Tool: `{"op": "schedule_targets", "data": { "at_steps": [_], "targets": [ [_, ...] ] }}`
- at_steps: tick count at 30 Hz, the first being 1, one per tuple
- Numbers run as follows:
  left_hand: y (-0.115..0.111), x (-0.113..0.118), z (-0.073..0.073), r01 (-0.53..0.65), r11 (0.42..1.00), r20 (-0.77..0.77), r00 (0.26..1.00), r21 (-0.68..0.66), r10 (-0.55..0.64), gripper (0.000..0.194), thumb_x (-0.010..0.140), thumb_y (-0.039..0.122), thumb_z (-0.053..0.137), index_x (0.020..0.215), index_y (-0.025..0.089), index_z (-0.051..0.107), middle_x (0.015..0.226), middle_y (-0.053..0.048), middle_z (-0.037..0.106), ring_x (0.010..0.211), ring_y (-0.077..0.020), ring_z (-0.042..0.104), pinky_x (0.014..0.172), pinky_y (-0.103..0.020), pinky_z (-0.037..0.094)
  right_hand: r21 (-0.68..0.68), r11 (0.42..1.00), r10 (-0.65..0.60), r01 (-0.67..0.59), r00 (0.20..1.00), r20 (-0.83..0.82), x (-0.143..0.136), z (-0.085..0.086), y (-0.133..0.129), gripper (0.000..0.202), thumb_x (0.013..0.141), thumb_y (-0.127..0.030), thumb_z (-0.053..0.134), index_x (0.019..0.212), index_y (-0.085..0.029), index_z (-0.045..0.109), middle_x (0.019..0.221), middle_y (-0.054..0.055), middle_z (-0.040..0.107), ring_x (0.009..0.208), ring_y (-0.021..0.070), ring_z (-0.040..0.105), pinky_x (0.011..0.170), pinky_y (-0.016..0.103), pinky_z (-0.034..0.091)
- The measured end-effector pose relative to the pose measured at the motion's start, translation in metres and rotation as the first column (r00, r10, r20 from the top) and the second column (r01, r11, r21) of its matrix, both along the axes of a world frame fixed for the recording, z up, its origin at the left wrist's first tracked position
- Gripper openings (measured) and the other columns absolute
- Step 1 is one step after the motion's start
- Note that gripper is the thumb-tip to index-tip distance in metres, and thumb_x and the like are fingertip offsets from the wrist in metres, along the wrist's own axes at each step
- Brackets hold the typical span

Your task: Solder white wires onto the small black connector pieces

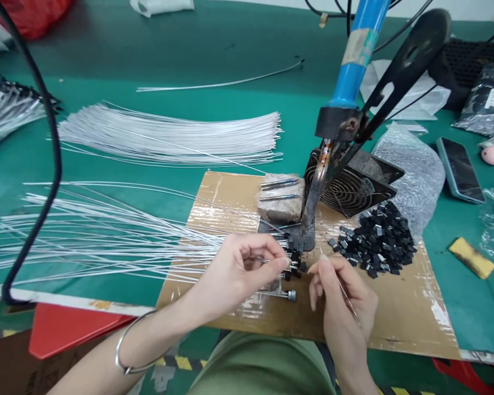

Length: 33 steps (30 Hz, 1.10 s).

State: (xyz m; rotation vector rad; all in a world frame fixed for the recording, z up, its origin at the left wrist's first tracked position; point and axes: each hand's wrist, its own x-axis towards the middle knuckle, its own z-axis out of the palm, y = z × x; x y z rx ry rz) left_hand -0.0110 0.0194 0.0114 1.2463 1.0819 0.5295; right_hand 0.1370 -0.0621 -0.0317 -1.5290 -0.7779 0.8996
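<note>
My left hand (239, 274) pinches the end of a thin white cable between thumb and fingertips, close beside several black connectors (294, 255) bunched under the soldering iron. Whether a connector is on the pinched end is too small to tell. My right hand (341, 296) is closed on a thin strand of solder wire (348, 302), its tip pointing up past the thumb. Above both hands stands a soldering iron (360, 60) with a blue handle, fixed with its tip downward. White cables (189, 247) fan out leftward from the black connectors.
A heap of black connectors (379, 238) lies right on the cardboard (411, 318). Behind the iron is a black fan (349, 186); left of it sits a block (282, 206) with metal tips. A white cable bundle (173, 134), phone (461, 170) and yellow sponge (472, 257) lie around.
</note>
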Motion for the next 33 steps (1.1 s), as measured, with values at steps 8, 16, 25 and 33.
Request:
{"op": "schedule_targets", "data": {
  "at_steps": [8,16,25,33],
  "targets": [
    [-0.001,0.000,-0.001,-0.002,0.999,-0.067,0.998,0.048,0.006,0.022,0.083,0.034,0.069,0.074,0.014,0.072,0.065,-0.003,0.068,0.054,-0.0103,0.047,0.050,-0.021,0.035,0.131,0.983,0.161,-0.126,0.940,-0.300,-0.004,-0.013,0.000,0.017,0.101,-0.036,0.069,0.104,-0.030,0.085,0.080,0.001,0.072,0.050,0.0061,0.062,0.045,0.015,0.052],
    [-0.006,0.002,-0.005,-0.003,0.993,-0.106,0.994,0.121,0.016,0.023,0.086,0.034,0.066,0.075,0.015,0.072,0.066,-0.005,0.072,0.054,-0.0124,0.052,0.050,-0.023,0.038,0.074,0.987,0.160,-0.142,0.828,-0.537,-0.008,-0.007,0.000,0.015,0.091,-0.039,0.081,0.096,-0.027,0.087,0.073,0.000,0.072,0.045,0.0035,0.057,0.041,0.011,0.049],
    [-0.010,0.001,-0.007,0.003,0.985,-0.144,0.989,0.174,0.022,0.024,0.088,0.034,0.063,0.076,0.015,0.072,0.066,-0.006,0.072,0.054,-0.0135,0.053,0.049,-0.024,0.035,0.032,0.986,0.149,-0.163,0.782,-0.606,-0.007,-0.006,0.002,0.014,0.088,-0.039,0.084,0.091,-0.026,0.086,0.067,-0.002,0.069,0.042,0.0033,0.055,0.039,0.011,0.046],
    [-0.010,0.000,-0.009,0.016,0.992,-0.152,0.988,0.125,0.003,0.026,0.087,0.038,0.064,0.074,0.016,0.069,0.063,-0.006,0.068,0.052,-0.0132,0.049,0.049,-0.026,0.031,0.026,0.977,0.175,-0.211,0.730,-0.661,0.000,-0.001,0.005,0.014,0.084,-0.037,0.086,0.085,-0.022,0.086,0.066,-0.001,0.069,0.041,0.0021,0.052,0.037,0.009,0.043]
  ]
}}
